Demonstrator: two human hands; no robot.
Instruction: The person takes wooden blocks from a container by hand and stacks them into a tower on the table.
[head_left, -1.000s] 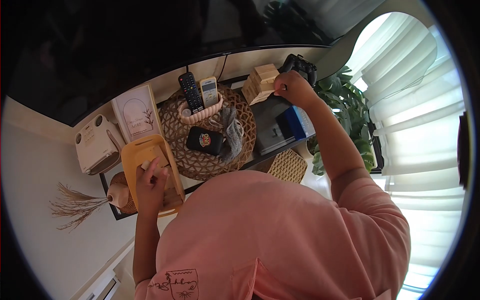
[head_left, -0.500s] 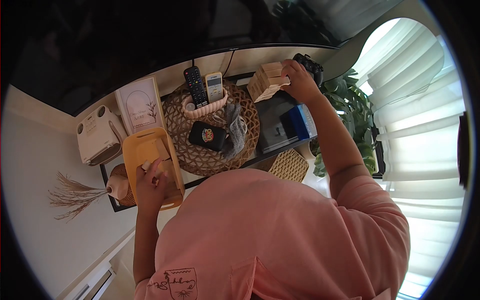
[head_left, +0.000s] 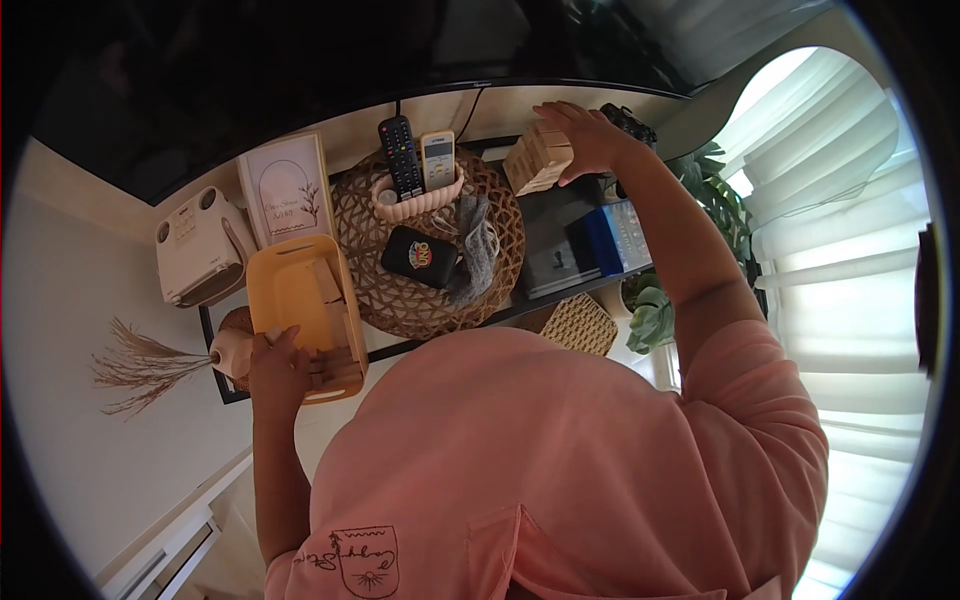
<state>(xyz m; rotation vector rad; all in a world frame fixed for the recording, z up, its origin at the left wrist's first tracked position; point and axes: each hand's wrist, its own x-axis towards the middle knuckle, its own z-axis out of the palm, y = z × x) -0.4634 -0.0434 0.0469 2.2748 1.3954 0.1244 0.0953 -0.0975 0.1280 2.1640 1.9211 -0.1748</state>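
At the left, my left hand (head_left: pixel 280 372) is over the near-left rim of a yellow bin (head_left: pixel 292 290). Its fingers are curled around what looks like a small wooden block (head_left: pixel 273 336). More wooden blocks (head_left: pixel 338 325) lie loose inside the bin. My right hand (head_left: pixel 592 142) is at a stack of wooden blocks (head_left: pixel 535 162) on the dark console. Its fingers are spread over the far side and the thumb is low on the near side; whether they press on the stack I cannot tell.
On a round woven mat (head_left: pixel 360 285) sit an UNO case (head_left: pixel 418 258), grey cloth (head_left: pixel 475 250) and a pink holder (head_left: pixel 430 203) with two remotes. A blue box (head_left: pixel 608 240), game controller (head_left: pixel 630 124), white device (head_left: pixel 205 250) and dried-grass vase (head_left: pixel 232 354) stand around. A TV (head_left: pixel 350 80) overhangs.
My left hand has moved from inside the bin down-left to its rim. The fingers of my right hand have spread wider over the block stack. The camera view has shifted slightly.
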